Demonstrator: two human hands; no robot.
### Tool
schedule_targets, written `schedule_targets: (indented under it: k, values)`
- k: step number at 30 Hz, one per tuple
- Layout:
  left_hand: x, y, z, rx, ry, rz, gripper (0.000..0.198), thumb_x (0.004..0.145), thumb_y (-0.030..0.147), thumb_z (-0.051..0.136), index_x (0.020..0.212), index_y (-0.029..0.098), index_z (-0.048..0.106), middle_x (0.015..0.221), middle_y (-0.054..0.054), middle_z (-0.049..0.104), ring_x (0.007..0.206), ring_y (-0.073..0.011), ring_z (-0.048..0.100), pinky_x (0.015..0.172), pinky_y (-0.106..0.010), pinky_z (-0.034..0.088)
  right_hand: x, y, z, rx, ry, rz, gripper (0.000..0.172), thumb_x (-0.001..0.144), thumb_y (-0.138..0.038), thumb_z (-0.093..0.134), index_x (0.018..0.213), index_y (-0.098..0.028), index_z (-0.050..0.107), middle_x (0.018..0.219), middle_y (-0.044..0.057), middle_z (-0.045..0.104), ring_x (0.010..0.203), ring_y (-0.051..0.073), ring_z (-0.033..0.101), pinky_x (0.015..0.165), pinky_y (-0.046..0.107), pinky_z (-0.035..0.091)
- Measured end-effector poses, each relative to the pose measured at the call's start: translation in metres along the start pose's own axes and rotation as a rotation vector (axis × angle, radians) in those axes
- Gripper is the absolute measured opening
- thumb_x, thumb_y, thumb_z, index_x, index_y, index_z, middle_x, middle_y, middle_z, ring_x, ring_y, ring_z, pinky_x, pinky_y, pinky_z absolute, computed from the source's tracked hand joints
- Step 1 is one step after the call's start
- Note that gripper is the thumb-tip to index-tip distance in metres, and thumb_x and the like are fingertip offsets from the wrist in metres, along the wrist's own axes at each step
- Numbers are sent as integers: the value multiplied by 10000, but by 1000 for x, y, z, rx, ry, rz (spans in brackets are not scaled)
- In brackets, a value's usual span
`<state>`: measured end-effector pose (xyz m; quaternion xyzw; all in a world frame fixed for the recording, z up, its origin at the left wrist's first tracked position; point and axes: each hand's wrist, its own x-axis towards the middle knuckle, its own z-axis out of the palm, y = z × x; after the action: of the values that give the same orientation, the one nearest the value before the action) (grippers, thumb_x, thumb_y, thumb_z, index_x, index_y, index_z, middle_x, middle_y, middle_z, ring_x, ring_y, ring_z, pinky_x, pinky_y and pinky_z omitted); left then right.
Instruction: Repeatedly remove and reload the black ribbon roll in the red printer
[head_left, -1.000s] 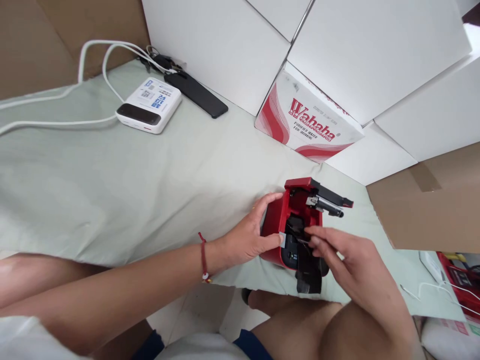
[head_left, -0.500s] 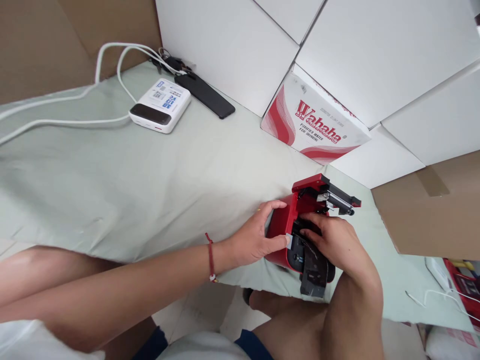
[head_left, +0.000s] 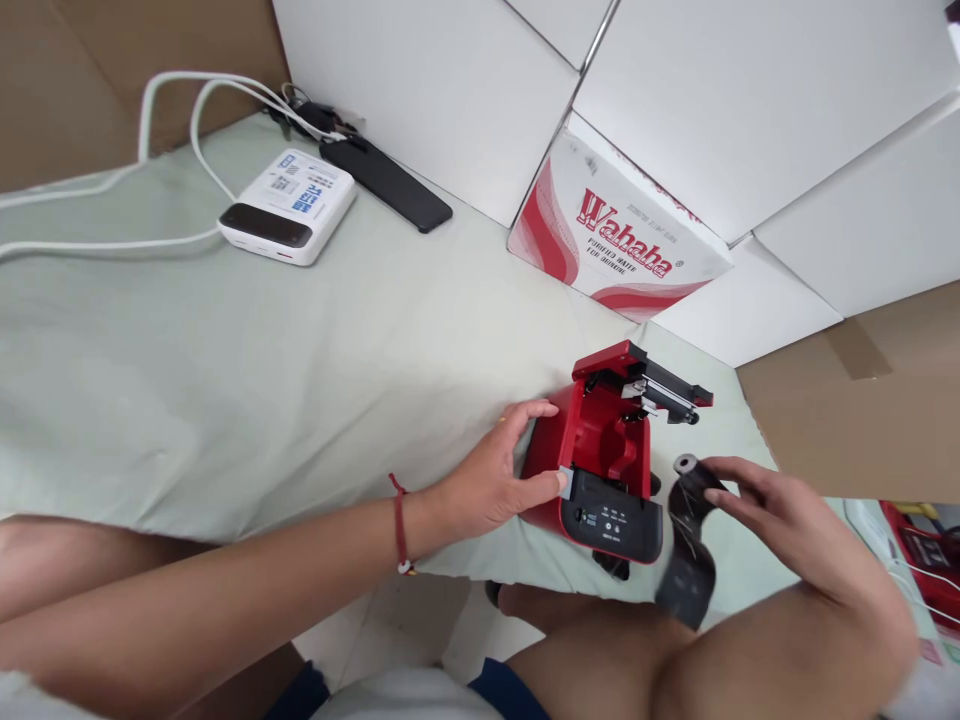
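A small red-and-black label printer (head_left: 551,455) stands on the cloth with its lid (head_left: 604,360) raised, and its red inner compartment shows nothing inside. My left hand (head_left: 491,485) grips its left side, the thumb on a grey tab (head_left: 566,483) at the front corner and the fingers spread along the wall. To the right of the printer, my right hand (head_left: 772,510) pinches a small roll of black strip (head_left: 686,475) with a grey core. The loose end of the strip (head_left: 688,580) curls down near the table's edge, slightly blurred.
A white-and-red Wahaha box (head_left: 622,230) leans against the white panels behind the printer. At the back left lie a white power bank (head_left: 289,205), a black phone (head_left: 386,185) and white cables (head_left: 187,85). Cardboard (head_left: 862,420) borders the right side; a red object (head_left: 922,560) sits beyond.
My right hand has moved right, out of the printer's compartment, bringing the black roll with it. My left hand keeps its hold on the printer. The view has shifted slightly.
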<state>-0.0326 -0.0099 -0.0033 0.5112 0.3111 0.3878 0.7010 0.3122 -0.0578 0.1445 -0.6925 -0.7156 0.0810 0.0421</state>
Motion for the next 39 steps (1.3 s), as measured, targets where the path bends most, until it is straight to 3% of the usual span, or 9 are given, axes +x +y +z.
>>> schedule_targets:
  k: [3, 9, 15, 20, 23, 25, 29, 33, 39]
  values:
    - [0, 1, 0, -1, -4, -10, 644, 859, 338, 774, 1432, 287, 486, 1640, -129, 494, 1570, -333, 462, 1360, -641, 308, 21, 25, 27, -17, -246, 176, 190, 842, -299, 691, 945, -260, 846, 956, 41, 860, 817, 257, 814, 705, 345, 643]
    - [1, -3, 0, -10, -12, 3, 640, 882, 341, 765, 1453, 292, 478, 1661, -129, 480, 1605, -332, 427, 1370, -638, 297, 22, 9, 36, -8, -246, 247, 406, 958, -464, 639, 1241, -221, 797, 699, 10, 739, 611, 213, 687, 597, 330, 572]
    - [2, -2, 0, -24, -20, -1, 642, 876, 356, 776, 1436, 280, 471, 1689, -134, 442, 1629, -334, 381, 1387, -613, 239, 37, -31, 58, 219, -421, 36, 395, 904, -233, 641, 1276, -246, 774, 1270, 79, 784, 1116, 245, 765, 939, 339, 629]
    - [0, 3, 1, -12, -4, -17, 658, 848, 365, 765, 1429, 259, 476, 1652, -143, 478, 1583, -333, 433, 1372, -602, 273, 10, -11, 15, 250, -578, -168, 260, 976, -317, 713, 1205, -250, 814, 1167, 73, 816, 992, 214, 794, 858, 275, 643]
    - [0, 4, 2, -4, -7, -25, 649, 850, 373, 752, 1426, 255, 477, 1633, -145, 493, 1555, -332, 459, 1356, -611, 300, -14, 1, -21, 349, -455, -547, 426, 1013, -343, 717, 1438, -354, 727, 1224, 65, 824, 1094, 216, 809, 949, 259, 640]
    - [0, 3, 2, 11, 1, -13, 644, 852, 374, 749, 1423, 258, 475, 1623, -143, 498, 1549, -331, 461, 1356, -618, 296, -16, -9, -27, 393, -372, -681, 482, 1042, -321, 669, 1519, -389, 659, 1216, 57, 830, 1118, 214, 811, 957, 254, 643]
    - [0, -2, 2, 30, 13, 42, 607, 878, 361, 733, 1416, 270, 466, 1625, -134, 486, 1564, -314, 443, 1374, -607, 273, 5, -63, 2, 280, -147, -478, 443, 1056, -243, 647, 1485, -348, 677, 1305, 58, 801, 1101, 180, 803, 918, 222, 637]
    - [0, -5, 4, 52, 19, 72, 575, 898, 341, 714, 1411, 274, 463, 1605, -129, 498, 1567, -301, 443, 1379, -598, 278, 23, -103, 35, 203, -28, -281, 378, 1088, -338, 601, 1426, -211, 715, 1218, 70, 830, 1011, 167, 808, 859, 225, 644]
    - [-11, -5, 5, 162, 95, 139, 494, 965, 342, 679, 1414, 256, 491, 1505, -132, 565, 1499, -297, 510, 1362, -610, 318, 35, -118, 45, 102, -249, -185, 455, 1093, -305, 494, 1509, -266, 672, 1422, 57, 767, 1218, 225, 779, 1007, 357, 637]
